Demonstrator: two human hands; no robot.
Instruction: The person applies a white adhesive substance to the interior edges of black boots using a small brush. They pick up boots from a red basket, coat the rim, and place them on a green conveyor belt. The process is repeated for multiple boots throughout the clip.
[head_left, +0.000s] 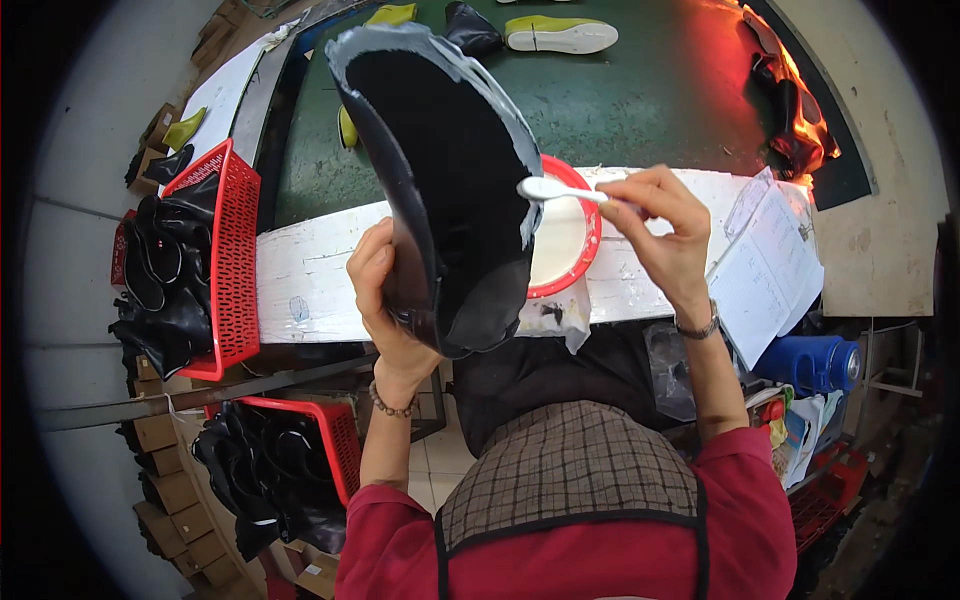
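Black rubber boot upper: one piece, held upright above the near edge of the white workbench, its hollow dark inside facing the camera. A band of pale grey-white coating runs along its top and right rim.

Left hand: closed around the lower left edge of the boot upper, thumb on the near face and fingers wrapped behind; a beaded bracelet sits at the wrist.

Right hand: fingers pinched together on the handle of a white brush, whose head lies against the right rim of the boot upper. A wristwatch is on this wrist.

Red bowl: round, holding white paste, standing on the workbench just behind and to the right of the boot upper, partly hidden by it.

Paper sheets: a loose stack at the right end of the workbench.

Red baskets: an upper basket at the left end of the bench and a lower basket near the person's left elbow, both filled with black rubber pieces.

Green conveyor surface: beyond the workbench, carrying a yellow-green shoe with a white sole and other dark pieces.

Blue container: below the papers, to the right.

Clothing: red sleeves, checked apron.
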